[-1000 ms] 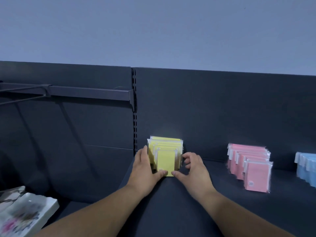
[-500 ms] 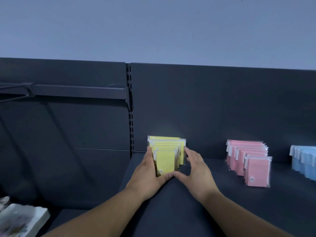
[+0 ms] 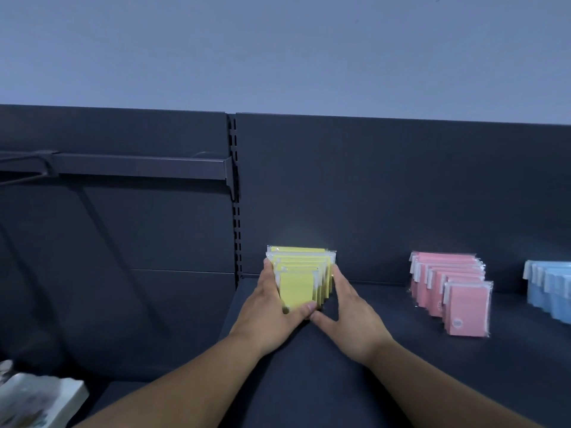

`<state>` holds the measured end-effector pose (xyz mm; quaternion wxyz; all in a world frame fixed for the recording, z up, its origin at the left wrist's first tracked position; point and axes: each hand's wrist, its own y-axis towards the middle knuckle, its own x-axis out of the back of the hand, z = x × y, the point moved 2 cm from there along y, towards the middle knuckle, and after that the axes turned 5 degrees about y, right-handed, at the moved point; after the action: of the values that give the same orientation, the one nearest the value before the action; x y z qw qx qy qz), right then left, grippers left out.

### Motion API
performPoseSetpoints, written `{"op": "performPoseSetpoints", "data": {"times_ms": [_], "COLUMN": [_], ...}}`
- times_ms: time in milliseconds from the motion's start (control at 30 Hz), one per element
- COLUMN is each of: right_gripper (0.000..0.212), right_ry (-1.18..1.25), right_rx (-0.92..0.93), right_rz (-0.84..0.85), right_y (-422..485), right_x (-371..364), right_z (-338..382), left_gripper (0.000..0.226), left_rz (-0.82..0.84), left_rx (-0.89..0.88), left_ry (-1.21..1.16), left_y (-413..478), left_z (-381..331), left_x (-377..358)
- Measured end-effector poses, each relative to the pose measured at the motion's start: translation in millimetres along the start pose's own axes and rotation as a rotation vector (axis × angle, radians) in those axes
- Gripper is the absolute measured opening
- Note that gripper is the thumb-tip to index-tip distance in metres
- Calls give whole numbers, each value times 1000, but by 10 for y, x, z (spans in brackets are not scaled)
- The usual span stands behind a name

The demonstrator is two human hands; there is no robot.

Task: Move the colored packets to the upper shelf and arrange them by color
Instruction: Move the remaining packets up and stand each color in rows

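Note:
A row of several yellow packets (image 3: 299, 282) stands upright on the dark upper shelf (image 3: 386, 350), against the back panel. My left hand (image 3: 272, 307) presses the row's left side, thumb across the front packet's bottom edge. My right hand (image 3: 349, 313) lies flat against the row's right side, thumb meeting the left thumb in front. To the right stands a row of pink packets (image 3: 454, 291), and farther right a row of blue packets (image 3: 553, 288), cut off by the frame edge.
A dark horizontal bar (image 3: 139, 166) juts from the slotted upright (image 3: 235, 211) at the left. Below left, a white box with a printed pattern (image 3: 34, 400) lies on a lower level. Bare shelf surface lies between the yellow and pink rows.
Both hands have slid up along the sides of the yellow row and squeezed it together; my right fingers, curled a second ago, now lie straight against it.

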<state>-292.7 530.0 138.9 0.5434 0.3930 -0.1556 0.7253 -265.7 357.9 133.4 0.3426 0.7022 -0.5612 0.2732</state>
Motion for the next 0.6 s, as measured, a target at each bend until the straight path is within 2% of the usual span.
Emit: {"op": "performPoseSetpoints", "data": {"times_ms": [133,267,600], "right_gripper": [93,98,106], "right_ry": [-105,-123,17], "right_rx": [-9,-27,5], "right_rz": [95,135,58], "right_y": [9,0,40], "right_x": [4,13,-5], "right_z": [36,59,-18], "left_gripper": [128,135,140], "left_rz": [58,82,2], "left_rx": [28,48,48], "left_ry": [86,124,11], "left_y": [12,-5,-25], "left_z": [-21,-41,-75], "left_x": [-10,-30,29]}}
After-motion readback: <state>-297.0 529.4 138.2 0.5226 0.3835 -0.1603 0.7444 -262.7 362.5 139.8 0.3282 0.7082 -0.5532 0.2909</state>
